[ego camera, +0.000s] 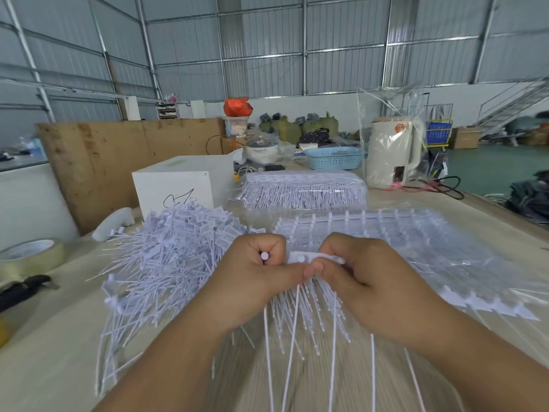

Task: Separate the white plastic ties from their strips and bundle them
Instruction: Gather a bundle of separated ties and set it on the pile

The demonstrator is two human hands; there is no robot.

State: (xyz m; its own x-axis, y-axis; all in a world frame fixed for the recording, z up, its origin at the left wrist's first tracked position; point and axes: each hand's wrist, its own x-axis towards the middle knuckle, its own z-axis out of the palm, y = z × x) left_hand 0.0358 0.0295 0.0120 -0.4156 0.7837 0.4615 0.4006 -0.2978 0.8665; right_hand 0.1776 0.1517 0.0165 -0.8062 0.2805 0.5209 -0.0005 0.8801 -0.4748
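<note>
My left hand (252, 269) and my right hand (356, 272) sit close together over the table's middle, and both grip one white strip of ties (303, 258). The strip's round end pokes out of my left fist. Its thin white tails (297, 322) hang down towards me between my wrists. A big loose heap of separated white ties (175, 248) lies to the left of my left hand. Flat sheets of ties on their strips (416, 242) lie under clear plastic to the right and behind my hands.
A wrapped stack of tie strips (303, 190) stands further back, beside a white box (181, 182). A tape roll (32, 255) and a black tool (23, 289) lie at the left edge. A blue basket (334, 158) and a bagged white kettle (392, 153) stand behind.
</note>
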